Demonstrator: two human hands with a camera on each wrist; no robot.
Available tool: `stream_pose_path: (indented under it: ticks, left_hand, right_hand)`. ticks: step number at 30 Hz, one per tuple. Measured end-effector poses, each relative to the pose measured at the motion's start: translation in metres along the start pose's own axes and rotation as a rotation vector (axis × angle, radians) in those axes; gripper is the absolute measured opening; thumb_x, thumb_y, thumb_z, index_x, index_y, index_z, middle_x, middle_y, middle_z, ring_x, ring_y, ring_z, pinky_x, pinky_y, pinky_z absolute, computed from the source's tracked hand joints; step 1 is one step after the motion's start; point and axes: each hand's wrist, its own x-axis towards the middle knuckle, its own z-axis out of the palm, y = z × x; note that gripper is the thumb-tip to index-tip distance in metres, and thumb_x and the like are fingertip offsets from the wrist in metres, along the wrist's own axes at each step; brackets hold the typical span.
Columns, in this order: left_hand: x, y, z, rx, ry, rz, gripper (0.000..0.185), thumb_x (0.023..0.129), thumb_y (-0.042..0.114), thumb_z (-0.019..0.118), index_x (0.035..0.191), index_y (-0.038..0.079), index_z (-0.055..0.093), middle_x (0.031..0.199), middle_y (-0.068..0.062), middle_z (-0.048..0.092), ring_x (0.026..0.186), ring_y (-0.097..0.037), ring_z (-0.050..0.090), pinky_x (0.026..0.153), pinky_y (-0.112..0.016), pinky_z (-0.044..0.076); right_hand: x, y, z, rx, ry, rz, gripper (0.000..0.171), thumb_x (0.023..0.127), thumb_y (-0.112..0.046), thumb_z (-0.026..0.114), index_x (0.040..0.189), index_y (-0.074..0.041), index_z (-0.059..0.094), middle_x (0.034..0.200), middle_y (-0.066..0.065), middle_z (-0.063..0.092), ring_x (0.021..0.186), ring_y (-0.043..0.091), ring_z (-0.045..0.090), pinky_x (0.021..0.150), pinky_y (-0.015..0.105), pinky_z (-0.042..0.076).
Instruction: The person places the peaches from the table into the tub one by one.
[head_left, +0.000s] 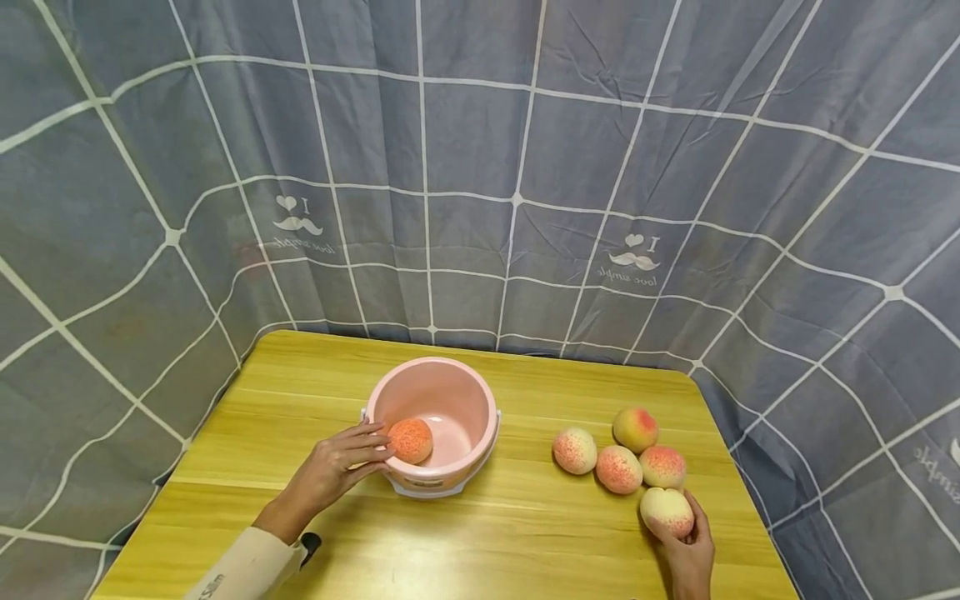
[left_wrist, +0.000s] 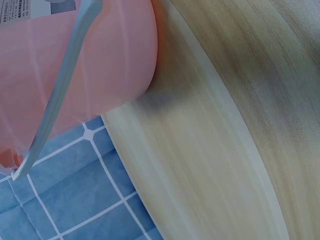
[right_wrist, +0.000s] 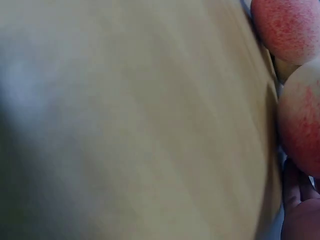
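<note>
Pink bucket [head_left: 442, 417] sat mid-table, the left hand [head_left: 341, 467] pinching a peach [head_left: 410, 440] just over its near rim. The right hand [head_left: 686, 546] cupped another peach [head_left: 667, 511] near the table [head_left: 525, 533] edge; a loose hold could have let it roll off.

**Bucket left, peaches right**

On the surface [head_left: 480, 533] the bucket [head_left: 442, 400] stands left of centre, one peach [head_left: 410, 440] at its near-left rim. Four peaches [head_left: 619, 454] cluster to the right; a fifth peach [head_left: 667, 511] lies nearer, touching them.
</note>
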Motion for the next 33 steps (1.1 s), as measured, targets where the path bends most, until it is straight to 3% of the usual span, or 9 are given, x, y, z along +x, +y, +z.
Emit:
stream_pose_path:
  ticks: [6, 13, 18, 23, 30, 33]
  left_hand:
    - [0.001, -0.001, 0.001, 0.006, 0.001, -0.003, 0.041, 0.096, 0.037, 0.052, 0.091, 0.006, 0.078, 0.094, -0.009, 0.074, 0.094, -0.032, 0.068, 0.104, -0.026, 0.046]
    - [0.000, 0.000, 0.001, 0.015, -0.011, -0.025, 0.041, 0.096, 0.039, 0.051, 0.093, 0.008, 0.078, 0.096, -0.009, 0.073, 0.095, -0.032, 0.068, 0.102, -0.027, 0.048]
    - [0.001, 0.000, 0.002, 0.031, 0.033, 0.022, 0.033, 0.093, 0.034, 0.057, 0.094, 0.008, 0.078, 0.095, -0.010, 0.073, 0.095, -0.030, 0.069, 0.094, -0.034, 0.055]
    - [0.000, -0.001, 0.001, 0.026, 0.029, 0.014, 0.033, 0.093, 0.034, 0.057, 0.095, 0.009, 0.078, 0.096, -0.009, 0.073, 0.095, -0.030, 0.068, 0.095, -0.034, 0.054]
    - [-0.001, 0.000, 0.002, 0.026, 0.020, 0.003, 0.033, 0.093, 0.035, 0.057, 0.095, 0.009, 0.078, 0.097, -0.008, 0.074, 0.096, -0.030, 0.068, 0.096, -0.031, 0.053]
    - [0.000, 0.000, 0.002, 0.023, 0.027, 0.008, 0.032, 0.093, 0.034, 0.058, 0.095, 0.009, 0.078, 0.096, -0.008, 0.074, 0.096, -0.030, 0.068, 0.095, -0.031, 0.054]
  right_hand:
    - [0.001, 0.005, -0.001, 0.002, 0.032, 0.011, 0.086, 0.075, 0.001, 0.080, 0.147, -0.023, 0.041, 0.121, -0.015, 0.045, 0.115, 0.002, 0.044, 0.083, 0.001, 0.040]
    - [0.001, 0.005, 0.000, 0.011, 0.041, 0.017, 0.085, 0.076, 0.000, 0.081, 0.148, -0.024, 0.041, 0.137, 0.001, 0.043, 0.121, 0.003, 0.044, 0.086, 0.002, 0.041]
    - [0.000, 0.005, 0.000, 0.018, 0.052, 0.032, 0.085, 0.075, 0.000, 0.081, 0.147, -0.024, 0.042, 0.134, -0.002, 0.045, 0.120, 0.003, 0.044, 0.085, 0.001, 0.042]
    - [0.000, 0.004, 0.000, 0.011, 0.062, 0.049, 0.086, 0.074, -0.002, 0.083, 0.147, -0.023, 0.043, 0.130, -0.005, 0.046, 0.121, 0.004, 0.045, 0.083, 0.000, 0.042]
    - [-0.003, 0.001, -0.001, -0.021, 0.051, 0.072, 0.086, 0.075, -0.005, 0.083, 0.147, -0.026, 0.042, 0.138, 0.000, 0.043, 0.128, 0.008, 0.042, 0.086, 0.001, 0.042]
    - [-0.005, -0.007, 0.000, 0.012, 0.041, 0.063, 0.085, 0.075, -0.001, 0.082, 0.147, -0.024, 0.043, 0.132, -0.004, 0.046, 0.125, 0.008, 0.044, 0.085, 0.000, 0.043]
